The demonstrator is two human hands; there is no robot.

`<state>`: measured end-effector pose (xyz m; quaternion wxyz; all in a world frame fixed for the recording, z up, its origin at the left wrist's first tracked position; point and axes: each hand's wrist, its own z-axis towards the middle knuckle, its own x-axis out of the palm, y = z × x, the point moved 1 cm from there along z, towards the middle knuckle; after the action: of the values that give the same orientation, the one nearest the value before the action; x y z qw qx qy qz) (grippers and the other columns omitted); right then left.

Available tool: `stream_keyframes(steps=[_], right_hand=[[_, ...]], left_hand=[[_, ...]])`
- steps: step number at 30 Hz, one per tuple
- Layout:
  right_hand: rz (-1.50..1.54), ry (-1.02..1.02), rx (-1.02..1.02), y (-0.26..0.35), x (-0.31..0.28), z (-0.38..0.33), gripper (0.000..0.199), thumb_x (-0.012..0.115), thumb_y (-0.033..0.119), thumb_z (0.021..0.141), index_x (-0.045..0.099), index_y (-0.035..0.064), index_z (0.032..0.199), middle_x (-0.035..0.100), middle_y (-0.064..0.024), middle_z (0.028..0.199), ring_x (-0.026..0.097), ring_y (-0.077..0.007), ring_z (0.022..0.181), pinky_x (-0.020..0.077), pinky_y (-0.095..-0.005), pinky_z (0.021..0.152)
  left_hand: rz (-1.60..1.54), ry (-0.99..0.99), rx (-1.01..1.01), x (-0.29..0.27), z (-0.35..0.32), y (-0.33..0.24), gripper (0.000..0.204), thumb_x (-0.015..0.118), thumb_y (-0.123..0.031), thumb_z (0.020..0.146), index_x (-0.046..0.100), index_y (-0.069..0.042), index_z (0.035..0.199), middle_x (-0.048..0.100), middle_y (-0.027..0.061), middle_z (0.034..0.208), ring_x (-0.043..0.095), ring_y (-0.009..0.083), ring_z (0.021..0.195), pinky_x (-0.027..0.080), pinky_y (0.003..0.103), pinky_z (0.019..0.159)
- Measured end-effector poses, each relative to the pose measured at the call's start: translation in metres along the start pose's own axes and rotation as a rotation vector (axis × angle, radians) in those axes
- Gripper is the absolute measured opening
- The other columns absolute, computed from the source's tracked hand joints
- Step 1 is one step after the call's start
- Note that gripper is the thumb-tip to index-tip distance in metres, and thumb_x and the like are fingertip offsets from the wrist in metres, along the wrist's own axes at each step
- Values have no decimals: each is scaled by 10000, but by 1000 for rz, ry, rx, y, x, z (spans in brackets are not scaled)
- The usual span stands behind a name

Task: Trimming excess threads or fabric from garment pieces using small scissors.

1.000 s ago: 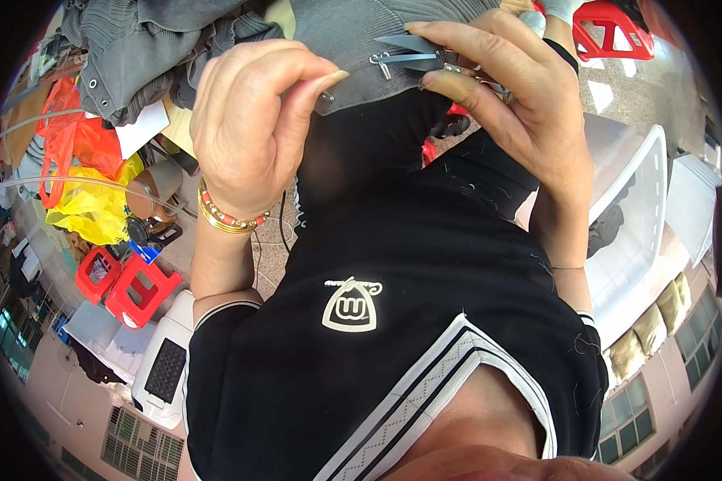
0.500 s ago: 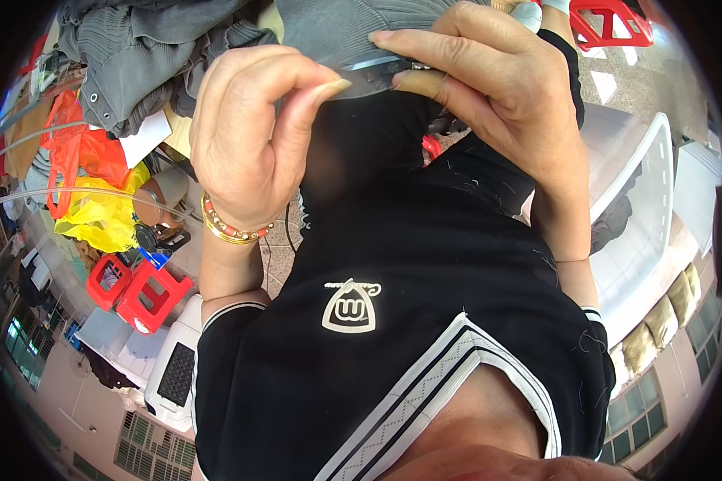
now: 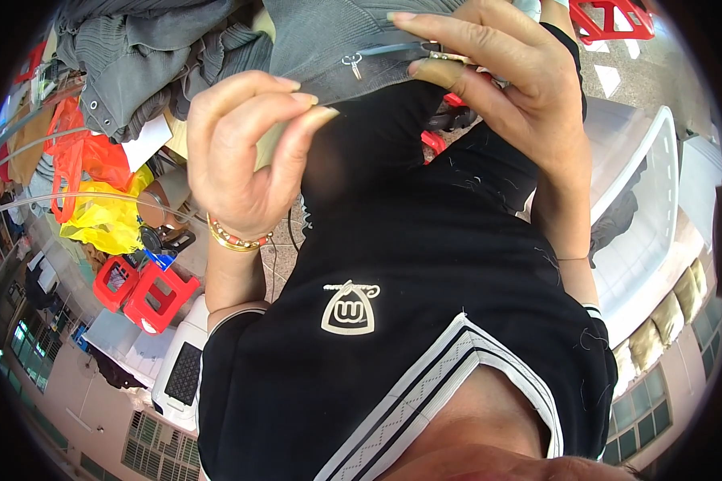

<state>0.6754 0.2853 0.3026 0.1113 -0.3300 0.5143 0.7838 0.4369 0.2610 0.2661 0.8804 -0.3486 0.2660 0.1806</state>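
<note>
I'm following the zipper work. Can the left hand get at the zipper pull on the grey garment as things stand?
Probably yes. The left hand pinches the grey garment just below the zipper pull, nothing lies between them, and the right hand grips farther along the zipper.

This is looking like a small garment workshop or clothing workroom rather than a home room. Grey garments (image 3: pixel 148 48) are lying heaped in a pile at the top left, some showing metal eyelets and ribbed knit. Red and yellow plastic bags (image 3: pixel 88 192) are sitting stuffed beside the heap. Red plastic stools (image 3: pixel 144 289) are standing on a tiled floor (image 3: pixel 618 76), with another red stool (image 3: pixel 610 16) showing at the top right. A large white plastic tub (image 3: pixel 650 200) is holding dark cloth at the right. Windows (image 3: pixel 650 409) are running along the wall at the rim.
</note>
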Motion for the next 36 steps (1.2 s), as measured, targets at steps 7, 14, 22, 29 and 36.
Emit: stream_keyframes(steps=[7, 14, 22, 29, 36], right_hand=[[22, -19, 34, 6, 2, 0, 418, 808, 54, 727, 698, 36, 1130, 577, -66, 746, 550, -172, 607, 413, -274, 531], [39, -119, 125, -7, 2, -11, 430, 806, 74, 739, 690, 34, 1150, 576, -69, 741, 548, -168, 613, 408, -270, 551], [21, -154, -72, -34, 10, -30, 421, 772, 35, 733, 705, 44, 1148, 487, 7, 767, 437, -74, 664, 301, -218, 554], [37, -145, -51, -33, 8, -32, 430, 770, 30, 735, 700, 42, 1159, 489, 4, 765, 445, -70, 667, 306, -215, 549], [53, -135, -100, -31, 11, -30, 432, 774, 37, 733, 702, 48, 1159, 493, 4, 772, 454, -67, 665, 311, -206, 551]], left_hand=[[28, 100, 93, -8, -16, 0, 327, 888, -198, 635, 661, -98, 848, 617, 50, 940, 597, 201, 810, 467, 303, 676], [134, -144, -173, 16, -12, 2, 357, 824, -74, 722, 713, -32, 1059, 613, 78, 959, 580, 211, 823, 470, 284, 696], [239, -248, -5, 26, -11, 13, 273, 815, -68, 726, 745, -75, 990, 642, 57, 984, 568, 165, 830, 454, 259, 643], [350, -146, 61, 24, -12, 15, 282, 800, -47, 723, 738, -84, 996, 661, 31, 954, 582, 178, 848, 456, 297, 759], [325, -128, 179, 23, -7, 24, 233, 760, -19, 755, 721, -53, 983, 678, 52, 931, 616, 203, 816, 473, 299, 718]])
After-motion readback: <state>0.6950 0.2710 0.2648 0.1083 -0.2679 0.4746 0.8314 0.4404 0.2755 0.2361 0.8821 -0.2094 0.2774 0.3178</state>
